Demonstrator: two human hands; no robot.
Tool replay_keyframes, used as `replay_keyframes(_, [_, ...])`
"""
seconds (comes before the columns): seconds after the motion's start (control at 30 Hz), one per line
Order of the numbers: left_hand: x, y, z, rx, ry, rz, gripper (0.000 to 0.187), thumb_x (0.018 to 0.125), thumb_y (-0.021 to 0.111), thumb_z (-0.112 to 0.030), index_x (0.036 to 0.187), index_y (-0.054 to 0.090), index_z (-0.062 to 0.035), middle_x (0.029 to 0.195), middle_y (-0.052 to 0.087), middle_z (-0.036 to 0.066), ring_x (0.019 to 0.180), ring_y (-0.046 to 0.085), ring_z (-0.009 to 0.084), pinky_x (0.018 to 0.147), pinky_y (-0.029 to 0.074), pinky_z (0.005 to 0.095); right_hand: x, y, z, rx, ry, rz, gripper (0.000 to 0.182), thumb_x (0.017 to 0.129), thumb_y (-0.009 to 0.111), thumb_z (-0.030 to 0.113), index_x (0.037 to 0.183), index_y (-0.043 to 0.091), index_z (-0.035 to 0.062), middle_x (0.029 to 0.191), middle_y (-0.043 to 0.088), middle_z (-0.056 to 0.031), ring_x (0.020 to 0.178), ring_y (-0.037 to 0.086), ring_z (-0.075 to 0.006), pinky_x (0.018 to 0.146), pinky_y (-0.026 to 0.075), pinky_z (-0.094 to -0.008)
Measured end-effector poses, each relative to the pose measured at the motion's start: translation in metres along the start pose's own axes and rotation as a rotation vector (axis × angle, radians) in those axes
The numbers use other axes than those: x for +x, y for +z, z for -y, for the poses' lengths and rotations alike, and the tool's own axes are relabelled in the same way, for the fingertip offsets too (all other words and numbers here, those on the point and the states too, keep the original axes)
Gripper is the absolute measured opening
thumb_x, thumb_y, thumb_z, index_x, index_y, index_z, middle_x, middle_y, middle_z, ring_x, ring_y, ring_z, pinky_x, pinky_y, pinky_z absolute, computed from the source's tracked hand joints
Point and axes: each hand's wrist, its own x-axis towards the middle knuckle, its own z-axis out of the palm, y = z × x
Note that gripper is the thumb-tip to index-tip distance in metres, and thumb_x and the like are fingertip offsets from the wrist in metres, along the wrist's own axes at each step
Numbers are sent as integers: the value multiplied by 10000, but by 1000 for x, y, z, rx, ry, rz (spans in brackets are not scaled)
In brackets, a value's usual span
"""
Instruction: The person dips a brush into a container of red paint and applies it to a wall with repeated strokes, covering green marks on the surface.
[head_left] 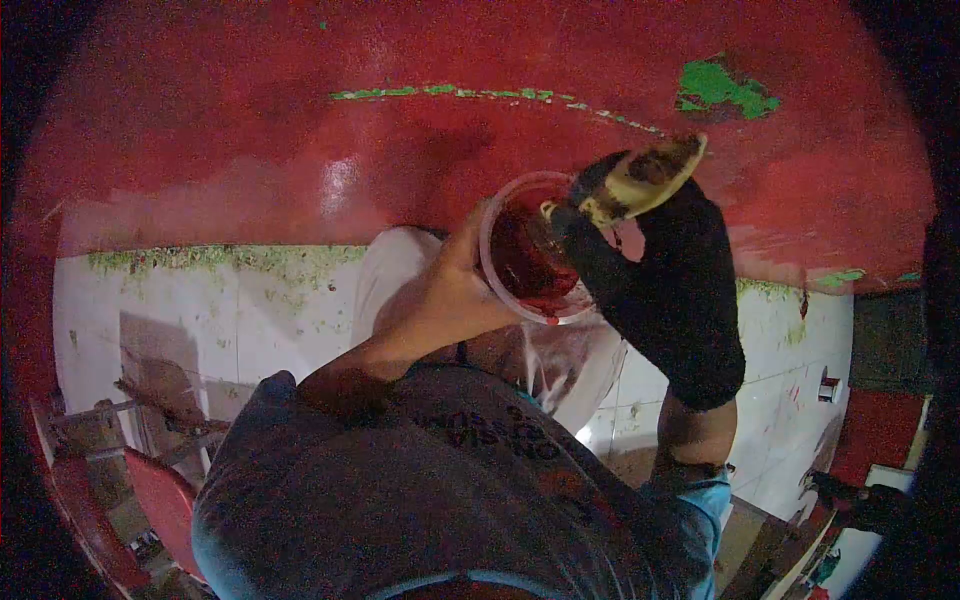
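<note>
My bare left hand (pixel 455 275) is wrapped round the side of a clear round cup (pixel 488 250) with dark red stuff inside, tilted so that its mouth faces the camera. On my right hand (pixel 655 270) is a black glove, and its fingers close on a brush (pixel 655 178) with a worn, pale yellowish part and dark stains. The gloved fingertips are at the cup's right rim. One end of the held brush points up and right; its other end is hidden by the fingers.
A red painted surface (pixel 250 150) with green patches (pixel 722 88) spans the top. Below it are pale floor tiles (pixel 280 330) with green specks. At the lower left stands a red chair (pixel 160 500). Some dark objects (pixel 860 500) lie at the lower right.
</note>
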Motion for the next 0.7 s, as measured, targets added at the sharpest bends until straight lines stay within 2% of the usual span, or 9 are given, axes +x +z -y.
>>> replay_keyframes(0.1, [0,2,3,-73,-33,0,838,562,812,-61,1258,347,-37,1239,453,95,1130,451,167,979,350,321,0,0,-1,-46,-15,27,222,704,669,213,800,565,43,750,541,-129,715,560,-311,605,452,-385])
replay_keyframes(0.17, [0,2,7,-137,-58,0,836,564,810,-59,1258,345,-35,1242,451,96,1132,450,168,983,348,322,2,-3,0,-24,-46,27,210,688,693,121,857,590,51,795,617,-92,747,606,-251,676,467,-339])
replay_keyframes(0.3, [2,-3,9,-37,-97,10,835,552,814,-54,1249,354,-31,1237,454,95,1134,450,175,988,342,326,4,-1,-2,38,-17,-11,216,699,674,198,814,575,44,759,561,-127,719,568,-306,629,463,-382])
replay_keyframes(0.37, [0,-3,12,-5,-85,13,836,547,816,-53,1246,359,-30,1235,455,95,1134,450,177,989,341,326,5,-3,-1,30,-61,-20,183,717,673,114,867,589,54,808,622,-94,763,612,-238,682,464,-331])
replay_keyframes(0.4, [-1,-1,13,-35,-95,-15,849,538,819,-55,1250,357,-30,1236,454,96,1140,444,178,990,338,328,5,-4,-2,31,-62,-20,183,717,673,114,867,589,54,808,622,-94,763,612,-238,682,464,-331])
replay_keyframes(0.5, [-3,-7,11,-5,-58,-40,879,521,826,-63,1258,349,-31,1240,449,99,1154,429,184,994,330,333,5,-8,-5,-2,21,12,177,740,663,129,882,590,52,824,626,-84,787,611,-200,691,459,-319])
replay_keyframes(0.63, [-1,-7,22,47,-4,-64,917,497,835,-78,1267,339,-29,1243,442,107,1169,415,194,1002,319,341,5,-23,-5,132,155,-22,156,791,607,145,912,594,48,855,618,-64,795,579,-139,724,437,-300])
replay_keyframes(0.7, [1,-9,20,43,-23,-73,916,497,835,-80,1265,339,-28,1240,443,109,1163,420,196,1000,321,340,7,-29,-9,299,517,-7,162,812,576,137,945,594,47,875,613,-68,792,568,-146,720,433,-299])
